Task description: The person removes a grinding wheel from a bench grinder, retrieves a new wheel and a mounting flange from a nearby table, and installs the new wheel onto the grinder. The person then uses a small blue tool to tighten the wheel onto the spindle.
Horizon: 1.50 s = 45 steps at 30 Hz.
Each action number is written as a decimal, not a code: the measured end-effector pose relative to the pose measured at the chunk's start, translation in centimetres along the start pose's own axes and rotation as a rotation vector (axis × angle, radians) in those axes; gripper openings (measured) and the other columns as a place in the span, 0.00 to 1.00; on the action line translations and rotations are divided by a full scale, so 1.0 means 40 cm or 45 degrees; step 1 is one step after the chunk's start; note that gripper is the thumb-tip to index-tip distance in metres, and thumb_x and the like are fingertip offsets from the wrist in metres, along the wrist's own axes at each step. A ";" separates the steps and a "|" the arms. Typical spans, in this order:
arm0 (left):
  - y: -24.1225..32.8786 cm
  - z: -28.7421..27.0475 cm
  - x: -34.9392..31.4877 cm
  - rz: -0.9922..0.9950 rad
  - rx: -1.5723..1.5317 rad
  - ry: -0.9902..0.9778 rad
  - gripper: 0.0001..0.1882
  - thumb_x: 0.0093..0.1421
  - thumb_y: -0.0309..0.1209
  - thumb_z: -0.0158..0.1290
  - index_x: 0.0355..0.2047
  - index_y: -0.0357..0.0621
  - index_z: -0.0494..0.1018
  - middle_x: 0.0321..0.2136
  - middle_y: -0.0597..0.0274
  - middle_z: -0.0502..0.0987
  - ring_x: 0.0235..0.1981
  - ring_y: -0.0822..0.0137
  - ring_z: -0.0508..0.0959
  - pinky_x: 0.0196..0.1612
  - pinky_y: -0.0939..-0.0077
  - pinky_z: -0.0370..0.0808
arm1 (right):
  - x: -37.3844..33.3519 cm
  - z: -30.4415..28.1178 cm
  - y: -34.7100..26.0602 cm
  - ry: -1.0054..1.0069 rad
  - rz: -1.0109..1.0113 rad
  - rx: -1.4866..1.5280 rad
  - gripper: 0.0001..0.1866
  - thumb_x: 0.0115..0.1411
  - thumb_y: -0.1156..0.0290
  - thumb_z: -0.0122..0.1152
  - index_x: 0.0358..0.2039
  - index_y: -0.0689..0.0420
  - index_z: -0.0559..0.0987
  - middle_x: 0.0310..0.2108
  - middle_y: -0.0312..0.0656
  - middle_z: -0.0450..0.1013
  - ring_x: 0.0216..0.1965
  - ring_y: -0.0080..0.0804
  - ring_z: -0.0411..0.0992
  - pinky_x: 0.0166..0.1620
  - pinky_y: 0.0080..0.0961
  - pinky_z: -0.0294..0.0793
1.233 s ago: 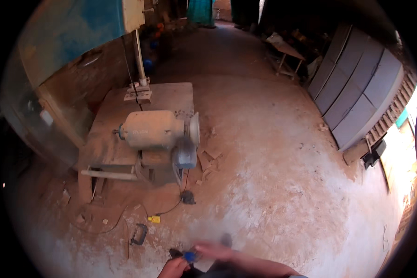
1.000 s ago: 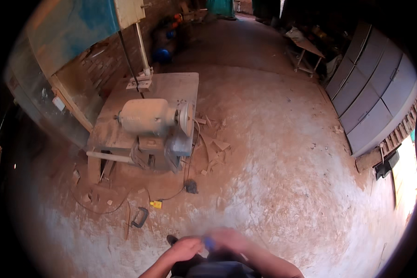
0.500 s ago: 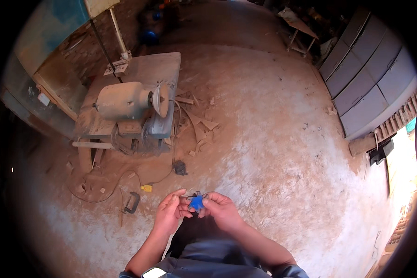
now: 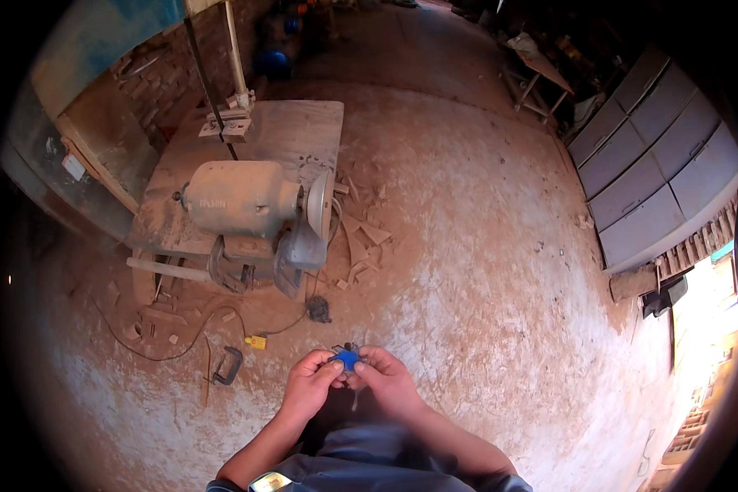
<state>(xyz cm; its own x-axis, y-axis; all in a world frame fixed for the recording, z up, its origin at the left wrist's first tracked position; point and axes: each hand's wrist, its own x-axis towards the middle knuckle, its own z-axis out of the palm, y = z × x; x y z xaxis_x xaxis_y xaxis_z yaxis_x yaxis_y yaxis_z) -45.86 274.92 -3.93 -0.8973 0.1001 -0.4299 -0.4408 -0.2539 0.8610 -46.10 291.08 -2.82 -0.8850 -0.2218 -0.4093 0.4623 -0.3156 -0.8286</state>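
Observation:
Close in front of my body, both hands hold a small blue piece with dark, thin bits along its edges; its kind is too small to make out. My left hand pinches its left side, thumb on top. From the right, my right hand grips it with the thumb pressed near its lower edge and the fingers curled behind. Much of the piece is hidden under the fingers.
A dusty bench grinder with a disc stands on a machine table at left. Wood scraps, a clamp and a cable with a yellow block lie on the floor. Grey cabinets stand at right.
My left thumb has come down onto the blue piece, and the left fingers now close on it. Both hands are nearer each other. The view has shifted slightly.

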 end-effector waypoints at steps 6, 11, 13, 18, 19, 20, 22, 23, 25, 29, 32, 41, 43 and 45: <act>0.030 0.015 0.053 -0.036 0.013 0.083 0.04 0.62 0.26 0.50 0.34 0.38 0.71 0.24 0.62 0.76 0.24 0.75 0.75 0.28 0.82 0.74 | 0.074 -0.008 -0.037 0.014 0.064 -0.242 0.09 0.63 0.72 0.53 0.40 0.62 0.76 0.29 0.36 0.74 0.28 0.19 0.71 0.35 0.17 0.72; 0.050 0.052 0.108 0.018 -0.116 0.229 0.04 0.62 0.26 0.47 0.34 0.38 0.68 0.24 0.61 0.75 0.22 0.75 0.75 0.25 0.82 0.73 | 0.158 -0.036 -0.056 -0.086 0.039 -0.236 0.08 0.63 0.71 0.54 0.39 0.61 0.76 0.27 0.34 0.74 0.25 0.17 0.69 0.31 0.16 0.70; 0.063 0.070 0.133 0.041 -0.293 0.248 0.04 0.62 0.26 0.47 0.36 0.39 0.68 0.25 0.61 0.75 0.21 0.75 0.74 0.24 0.81 0.73 | 0.188 -0.036 -0.093 -0.124 0.095 -0.262 0.08 0.63 0.71 0.53 0.39 0.61 0.76 0.27 0.34 0.73 0.25 0.16 0.68 0.30 0.16 0.69; 0.096 0.118 0.197 0.081 -0.516 0.392 0.04 0.62 0.26 0.47 0.37 0.42 0.69 0.26 0.59 0.76 0.19 0.70 0.76 0.19 0.77 0.74 | 0.257 -0.042 -0.181 -0.234 0.066 -0.384 0.08 0.63 0.71 0.52 0.40 0.61 0.75 0.24 0.33 0.72 0.24 0.15 0.67 0.29 0.16 0.69; 0.100 0.125 0.205 0.091 -0.515 0.418 0.05 0.62 0.27 0.47 0.37 0.42 0.69 0.26 0.59 0.76 0.18 0.70 0.76 0.19 0.77 0.74 | 0.272 -0.046 -0.188 -0.260 0.080 -0.370 0.08 0.63 0.71 0.52 0.40 0.61 0.75 0.25 0.34 0.72 0.24 0.15 0.67 0.29 0.16 0.69; 0.103 0.132 0.213 0.097 -0.515 0.439 0.05 0.62 0.27 0.47 0.37 0.41 0.69 0.26 0.59 0.76 0.18 0.70 0.76 0.19 0.77 0.74 | 0.286 -0.052 -0.192 -0.278 0.095 -0.358 0.08 0.63 0.71 0.51 0.40 0.61 0.75 0.25 0.34 0.72 0.24 0.15 0.67 0.29 0.16 0.69; 0.112 0.140 0.228 0.104 -0.510 0.483 0.05 0.62 0.27 0.48 0.37 0.41 0.68 0.25 0.59 0.76 0.18 0.70 0.75 0.19 0.78 0.74 | 0.313 -0.053 -0.199 -0.299 0.092 -0.360 0.09 0.63 0.71 0.52 0.39 0.61 0.74 0.24 0.34 0.72 0.23 0.15 0.67 0.27 0.16 0.69; 0.115 0.142 0.233 0.100 -0.511 0.506 0.05 0.62 0.27 0.48 0.37 0.41 0.69 0.25 0.59 0.76 0.18 0.70 0.75 0.19 0.78 0.74 | 0.323 -0.052 -0.201 -0.299 0.078 -0.380 0.09 0.63 0.70 0.52 0.39 0.61 0.74 0.24 0.34 0.71 0.22 0.15 0.66 0.26 0.16 0.68; 0.123 0.144 0.239 0.086 -0.499 0.531 0.05 0.62 0.28 0.48 0.36 0.40 0.69 0.24 0.60 0.75 0.19 0.72 0.75 0.20 0.80 0.73 | 0.334 -0.052 -0.197 -0.299 0.083 -0.394 0.09 0.63 0.69 0.52 0.39 0.61 0.74 0.23 0.34 0.71 0.22 0.15 0.66 0.25 0.16 0.67; 0.133 0.123 0.264 0.119 -0.455 0.513 0.05 0.61 0.27 0.49 0.36 0.40 0.68 0.24 0.61 0.75 0.18 0.73 0.74 0.20 0.80 0.73 | 0.360 -0.040 -0.179 -0.279 0.082 -0.309 0.09 0.63 0.69 0.52 0.40 0.61 0.74 0.23 0.33 0.71 0.21 0.14 0.66 0.25 0.15 0.67; 0.126 0.093 0.279 0.129 -0.441 0.483 0.05 0.61 0.27 0.48 0.37 0.41 0.68 0.25 0.61 0.74 0.17 0.73 0.73 0.20 0.79 0.72 | 0.363 -0.018 -0.174 -0.239 0.108 -0.257 0.09 0.64 0.70 0.51 0.40 0.62 0.73 0.24 0.34 0.71 0.22 0.15 0.66 0.27 0.16 0.68; 0.153 0.053 0.310 0.129 -0.428 0.442 0.04 0.61 0.27 0.49 0.35 0.42 0.67 0.24 0.63 0.73 0.16 0.75 0.71 0.18 0.80 0.70 | 0.391 0.018 -0.165 -0.160 0.126 -0.283 0.09 0.65 0.70 0.50 0.40 0.62 0.74 0.22 0.33 0.70 0.21 0.15 0.66 0.27 0.15 0.68; 0.154 0.045 0.316 0.130 -0.423 0.428 0.04 0.61 0.27 0.50 0.35 0.42 0.67 0.24 0.64 0.73 0.16 0.75 0.71 0.18 0.80 0.70 | 0.396 0.025 -0.166 -0.142 0.125 -0.292 0.09 0.65 0.70 0.50 0.39 0.62 0.74 0.22 0.33 0.70 0.21 0.14 0.65 0.26 0.15 0.68; 0.148 0.035 0.321 0.137 -0.426 0.420 0.05 0.60 0.28 0.50 0.35 0.43 0.67 0.24 0.64 0.73 0.16 0.75 0.71 0.18 0.80 0.70 | 0.400 0.033 -0.170 -0.134 0.122 -0.304 0.09 0.65 0.69 0.50 0.39 0.61 0.74 0.22 0.32 0.69 0.21 0.14 0.65 0.26 0.15 0.68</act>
<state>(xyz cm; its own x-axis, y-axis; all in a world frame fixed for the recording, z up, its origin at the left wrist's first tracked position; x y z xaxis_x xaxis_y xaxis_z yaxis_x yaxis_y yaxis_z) -60.02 276.06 -3.95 -0.8583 -0.2404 -0.4534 -0.2659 -0.5472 0.7936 -63.33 288.47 -3.22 -0.8215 -0.3385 -0.4588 0.5068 -0.0648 -0.8596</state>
